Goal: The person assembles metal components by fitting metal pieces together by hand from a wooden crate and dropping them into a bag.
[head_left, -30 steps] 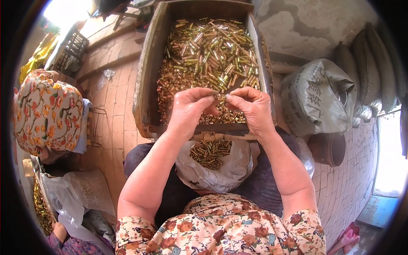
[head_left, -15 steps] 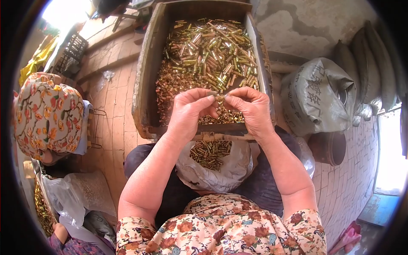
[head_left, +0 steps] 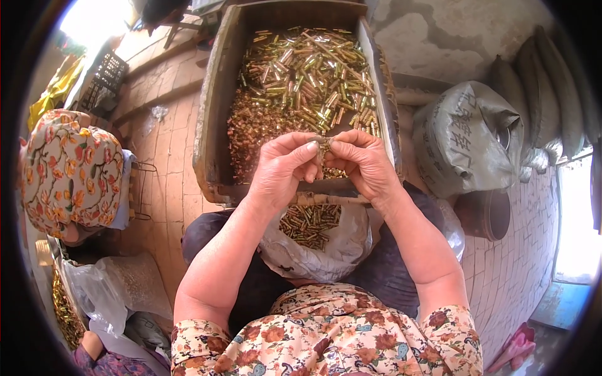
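Left hand (head_left: 285, 160): thumb and finger pinched on part (head_left: 323, 144), over tray's (head_left: 219, 94) near half.
Part: above tray, between hands; looks light, stiff, probably slick; best held at ends.
Right hand (head_left: 365, 164): pinching part's right side.

I get bright daylight burning out to white at the far-left opening (head_left: 94, 19) and the right-hand opening (head_left: 578, 219), while the wooden tray (head_left: 295, 15) has its far inside wall in shade and the brass-coloured tubes (head_left: 301, 69) throw hard glints. My fisheye view blackens at its rim and bows the brickwork (head_left: 520, 263) on the right. The small piece (head_left: 324, 143) at the fingertips is too soft for me to make out.
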Tool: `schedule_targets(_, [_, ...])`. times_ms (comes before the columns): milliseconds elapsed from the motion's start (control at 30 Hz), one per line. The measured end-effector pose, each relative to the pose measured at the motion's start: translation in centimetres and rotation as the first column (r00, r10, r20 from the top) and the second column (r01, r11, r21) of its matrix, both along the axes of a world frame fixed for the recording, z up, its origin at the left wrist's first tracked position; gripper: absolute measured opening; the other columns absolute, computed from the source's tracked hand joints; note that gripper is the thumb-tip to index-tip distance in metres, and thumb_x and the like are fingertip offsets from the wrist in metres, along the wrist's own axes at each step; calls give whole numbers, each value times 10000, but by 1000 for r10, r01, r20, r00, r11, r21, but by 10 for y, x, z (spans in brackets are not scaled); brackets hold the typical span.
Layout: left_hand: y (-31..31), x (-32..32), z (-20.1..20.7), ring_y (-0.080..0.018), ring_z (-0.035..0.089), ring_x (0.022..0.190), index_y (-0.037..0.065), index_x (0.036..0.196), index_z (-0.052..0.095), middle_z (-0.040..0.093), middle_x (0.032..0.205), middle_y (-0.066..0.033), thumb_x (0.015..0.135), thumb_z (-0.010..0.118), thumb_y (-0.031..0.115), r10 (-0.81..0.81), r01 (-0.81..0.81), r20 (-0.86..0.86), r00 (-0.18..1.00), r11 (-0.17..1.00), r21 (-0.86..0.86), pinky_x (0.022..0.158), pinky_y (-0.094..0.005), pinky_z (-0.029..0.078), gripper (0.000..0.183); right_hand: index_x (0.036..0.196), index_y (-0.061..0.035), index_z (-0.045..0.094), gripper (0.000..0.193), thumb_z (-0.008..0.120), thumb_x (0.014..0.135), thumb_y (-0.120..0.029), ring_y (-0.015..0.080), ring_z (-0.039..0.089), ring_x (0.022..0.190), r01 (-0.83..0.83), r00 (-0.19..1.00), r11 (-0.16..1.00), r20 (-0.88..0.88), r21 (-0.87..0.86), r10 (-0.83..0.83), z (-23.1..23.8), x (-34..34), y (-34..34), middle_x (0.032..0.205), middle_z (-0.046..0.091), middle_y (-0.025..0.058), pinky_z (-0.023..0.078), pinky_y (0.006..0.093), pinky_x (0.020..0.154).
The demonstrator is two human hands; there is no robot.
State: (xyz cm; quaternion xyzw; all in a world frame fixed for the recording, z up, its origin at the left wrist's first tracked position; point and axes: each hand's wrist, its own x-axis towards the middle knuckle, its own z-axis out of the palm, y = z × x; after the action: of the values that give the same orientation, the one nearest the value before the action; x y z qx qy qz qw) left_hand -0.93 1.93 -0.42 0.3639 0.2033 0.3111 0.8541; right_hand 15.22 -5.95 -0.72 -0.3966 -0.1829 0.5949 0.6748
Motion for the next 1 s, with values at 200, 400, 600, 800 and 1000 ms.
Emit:
schedule_targets(200, [-8, 1, 13, -107, 538, 532, 0, 966, 645, 615, 709, -47, 898, 623, 67, 10, -3, -94, 996, 998, 66, 494, -221, 440, 98, 896, -11, 667, 59, 681, 839, -17, 171, 682, 720, -61, 998, 998, 11, 29, 61, 3, 12, -4, 815, 682, 83, 592, 295, 691])
schedule_targets(400, [-1, -6, 20, -74, 509, 520, 4, 933, 658, 592, 669, -17, 902, 624, 93, 77, 7, -307, 949, 964, 264, 479, -197, 393, 100, 842, -7, 712, 72, 728, 771, -11, 81, 614, 677, -283, 825, 955, 484, -95, 292, 23, 19, -21, 735, 678, 41, 501, 239, 662])
schedule_targets(600, [18, -3, 15, -62, 539, 600, -18, 942, 671, 607, 711, 2, 905, 625, 99, 280, 3, -411, 868, 824, 566, 552, -202, 444, 131, 884, 19, 695, 93, 701, 795, -7, 70, 586, 768, -352, 601, 929, 732, -118, 320, 22, 27, -25, 812, 656, 5, 472, 227, 701])
schedule_targets(800, [21, 18, 3, -271, 632, 891, 42, 923, 696, 677, 895, -117, 800, 667, 112, 610, 366, -438, 660, 249, 897, 798, -381, 480, 144, 885, -23, 690, 144, 626, 759, 5, 212, 630, 738, -112, 27, 994, 1000, 1, 2, -4, 52, -3, 802, 641, 97, 488, 304, 685])
schedule_targets(1000, [28, 44, -16, -272, 597, 908, 54, 885, 692, 663, 858, -90, 782, 670, 115, 622, 485, -372, 690, -15, 875, 863, -394, 427, 122, 839, -55, 674, 144, 577, 737, -25, 328, 610, 808, -93, -290, 995, 957, -26, -2, -25, 50, 9, 809, 606, 121, 490, 423, 702])
